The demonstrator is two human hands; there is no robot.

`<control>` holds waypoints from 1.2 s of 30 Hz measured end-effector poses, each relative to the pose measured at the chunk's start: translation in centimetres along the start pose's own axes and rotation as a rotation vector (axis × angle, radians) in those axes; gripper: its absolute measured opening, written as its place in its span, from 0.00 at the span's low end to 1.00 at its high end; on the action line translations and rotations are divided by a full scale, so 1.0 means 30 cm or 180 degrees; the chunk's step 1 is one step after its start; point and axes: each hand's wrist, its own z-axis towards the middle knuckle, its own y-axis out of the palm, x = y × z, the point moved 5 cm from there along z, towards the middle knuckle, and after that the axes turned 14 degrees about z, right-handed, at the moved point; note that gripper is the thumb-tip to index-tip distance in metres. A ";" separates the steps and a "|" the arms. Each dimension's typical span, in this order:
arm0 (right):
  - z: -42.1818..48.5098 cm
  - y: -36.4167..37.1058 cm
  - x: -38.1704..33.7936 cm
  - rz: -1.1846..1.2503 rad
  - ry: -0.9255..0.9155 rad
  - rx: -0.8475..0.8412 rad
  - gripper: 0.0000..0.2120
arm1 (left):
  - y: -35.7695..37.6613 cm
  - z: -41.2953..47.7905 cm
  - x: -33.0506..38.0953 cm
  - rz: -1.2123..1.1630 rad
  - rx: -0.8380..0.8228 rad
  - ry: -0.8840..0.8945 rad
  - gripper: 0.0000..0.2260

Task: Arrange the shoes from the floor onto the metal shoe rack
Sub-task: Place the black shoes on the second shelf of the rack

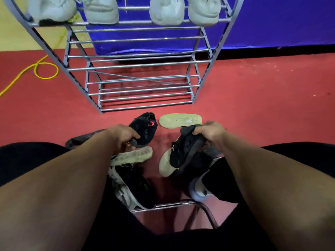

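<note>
Your left hand (125,135) grips left black shoe (145,128), right hand (212,133) pinches right black shoe (186,153). Collar-only holds, could slip when lifting to rack (136,39).

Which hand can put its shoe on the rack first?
Probably the left hand. Both hands grip a black shoe, but the left shoe points at the rack and lies nearer it; the right hand holds the right shoe farther back.

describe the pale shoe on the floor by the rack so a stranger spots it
Find the metal shoe rack. On the red floor just in front of its bottom rail, right of centre, lies a pale shoe. Unlike the black shoes nearby, it lies sole up and unheld.
</note>
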 end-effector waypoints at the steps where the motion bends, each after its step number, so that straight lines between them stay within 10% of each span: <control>1: 0.026 0.005 0.024 0.0053 0.0092 -0.0001 0.09 | 0.014 0.013 0.000 -0.0039 0.0007 -0.0007 0.07; 9: 0.214 0.142 0.220 0.0765 0.0765 -0.0494 0.25 | 0.139 0.149 0.019 -0.0535 -0.0223 -0.0137 0.07; 13: 0.288 0.058 0.290 0.0954 0.0806 0.0222 0.02 | 0.222 0.225 0.049 -0.0858 -0.0454 -0.0113 0.11; 22: 0.372 -0.105 0.468 0.1256 0.1457 0.0878 0.10 | 0.406 0.346 0.055 -0.1046 -0.0502 -0.0306 0.13; 36: 0.404 0.002 0.568 0.1918 0.2077 0.0506 0.13 | 0.447 0.410 0.030 -0.1097 -0.0397 -0.0483 0.16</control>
